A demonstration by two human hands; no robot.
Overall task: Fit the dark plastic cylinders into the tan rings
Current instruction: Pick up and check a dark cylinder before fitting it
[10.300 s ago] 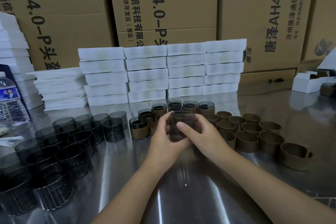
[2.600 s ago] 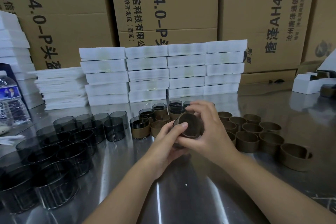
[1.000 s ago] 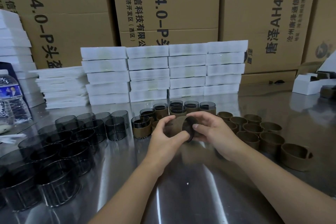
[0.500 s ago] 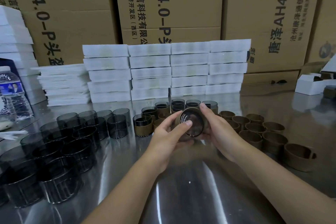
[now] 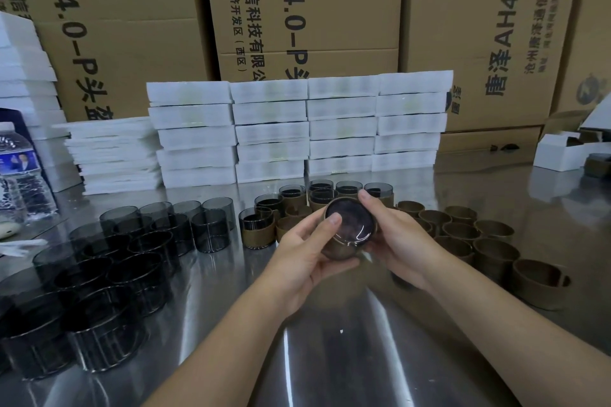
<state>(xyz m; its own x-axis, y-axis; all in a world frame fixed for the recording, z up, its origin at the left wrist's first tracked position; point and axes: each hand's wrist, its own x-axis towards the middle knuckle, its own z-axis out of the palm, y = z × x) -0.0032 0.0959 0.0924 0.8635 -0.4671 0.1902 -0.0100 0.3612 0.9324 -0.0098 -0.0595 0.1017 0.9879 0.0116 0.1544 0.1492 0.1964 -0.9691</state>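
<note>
Glossy cylinder (image 5: 351,225) now inside tan ring (image 5: 337,250)

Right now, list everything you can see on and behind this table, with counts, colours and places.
held cylinder: one, dark, between the hands
held ring: one, tan, around held cylinder
loose cylinders: many, dark see-through, table left
empty rings: many, tan, table right
finished pieces: several, dark in tan, behind the hands
white packs: four stacks of five, more piles left, table back
cartons: several, brown, behind
water bottle: one, clear, far left
small box: one, white, far right
table: one, steel
left hand: grips held cylinder
right hand: fingers curled round it
</note>
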